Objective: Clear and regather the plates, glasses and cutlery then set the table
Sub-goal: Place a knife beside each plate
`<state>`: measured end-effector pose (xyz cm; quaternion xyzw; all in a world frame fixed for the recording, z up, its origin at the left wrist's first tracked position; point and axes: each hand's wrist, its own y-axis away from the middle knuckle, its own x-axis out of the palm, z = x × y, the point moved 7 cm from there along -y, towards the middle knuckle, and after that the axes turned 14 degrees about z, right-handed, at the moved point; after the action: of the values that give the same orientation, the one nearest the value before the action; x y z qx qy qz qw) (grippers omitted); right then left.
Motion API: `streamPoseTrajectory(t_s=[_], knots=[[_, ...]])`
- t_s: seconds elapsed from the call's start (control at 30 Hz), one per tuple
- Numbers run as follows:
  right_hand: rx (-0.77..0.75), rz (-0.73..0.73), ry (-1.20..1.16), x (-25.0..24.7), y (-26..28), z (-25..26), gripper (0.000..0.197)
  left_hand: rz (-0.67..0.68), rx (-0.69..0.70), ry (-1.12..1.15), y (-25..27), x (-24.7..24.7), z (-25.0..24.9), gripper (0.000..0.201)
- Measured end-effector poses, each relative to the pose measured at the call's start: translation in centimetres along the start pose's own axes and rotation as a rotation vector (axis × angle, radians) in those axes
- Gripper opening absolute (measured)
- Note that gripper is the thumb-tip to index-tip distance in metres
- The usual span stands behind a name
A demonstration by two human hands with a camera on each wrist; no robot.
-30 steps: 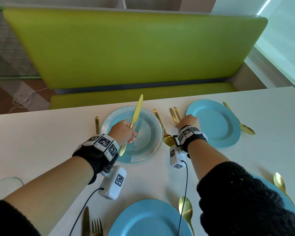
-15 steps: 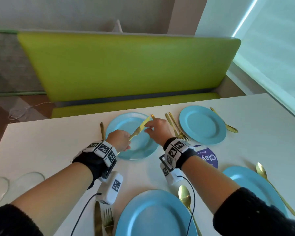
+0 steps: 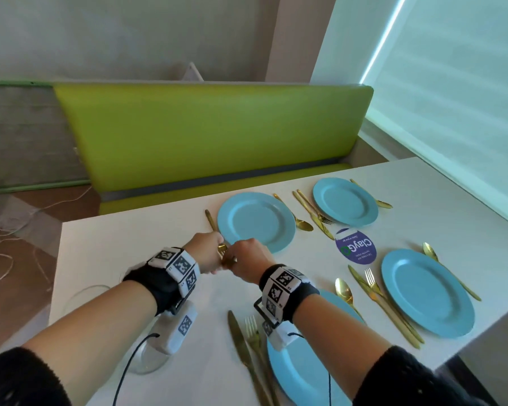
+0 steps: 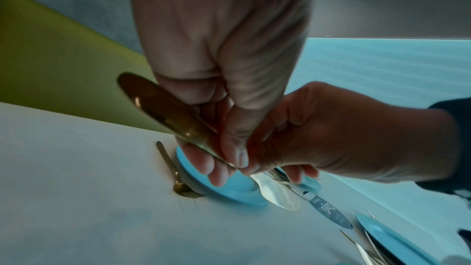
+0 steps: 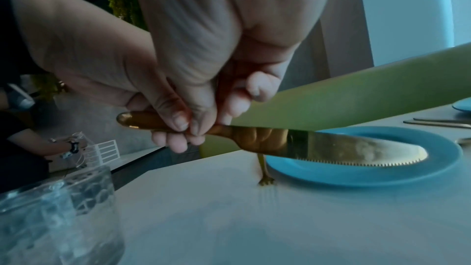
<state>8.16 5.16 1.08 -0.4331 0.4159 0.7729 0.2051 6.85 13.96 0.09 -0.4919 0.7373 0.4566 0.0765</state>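
Note:
A gold knife (image 3: pixel 227 257) hangs just above the white table (image 3: pixel 129 244), by the near-left rim of the far-left blue plate (image 3: pixel 255 221). My left hand (image 3: pixel 210 253) and right hand (image 3: pixel 247 253) meet on it. The left wrist view shows my left hand (image 4: pixel 224 164) pinching the knife (image 4: pixel 165 112) at its handle, with my right hand (image 4: pixel 331 138) touching it lower down. In the right wrist view my right hand (image 5: pixel 201 124) grips the handle, and the serrated blade of the knife (image 5: pixel 331 148) points out over the plate (image 5: pixel 382 172). A gold fork (image 3: pixel 209 218) lies left of that plate.
Three more blue plates (image 3: pixel 345 202) (image 3: pixel 425 291) (image 3: pixel 299 373) lie on the table with gold cutlery beside them. A clear glass (image 3: pixel 147 361) stands under my left wrist. A purple sticker (image 3: pixel 355 246) marks the table's middle. A green bench (image 3: pixel 217 127) runs behind.
My right hand left the cutlery on the right and came over to the knife in my left hand. Both hands drew back from over the plate to its near-left rim.

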Motion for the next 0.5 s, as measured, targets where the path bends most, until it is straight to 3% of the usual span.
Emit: streamPoseTrajectory(t_s=[0.1, 0.2, 0.4, 0.5], knots=[[0.013, 0.015, -0.104, 0.8, -0.5, 1.3, 0.022, 0.009, 0.023, 0.007, 0.8, -0.6, 1.6, 0.06], [0.055, 0.007, -0.131, 1.0, -1.3, 1.9, 0.019, -0.028, 0.053, -0.016, 1.0, -1.8, 2.5, 0.054], [0.241, -0.01, -0.235, 1.4, -4.7, 0.3, 0.018, -0.322, 0.039, 0.087, 0.5, -7.0, 4.7, 0.037], [0.338, 0.008, -0.264, 1.6, -7.0, -0.9, 0.023, -0.367, 0.011, 0.244, 0.1, -8.4, 6.1, 0.028]])
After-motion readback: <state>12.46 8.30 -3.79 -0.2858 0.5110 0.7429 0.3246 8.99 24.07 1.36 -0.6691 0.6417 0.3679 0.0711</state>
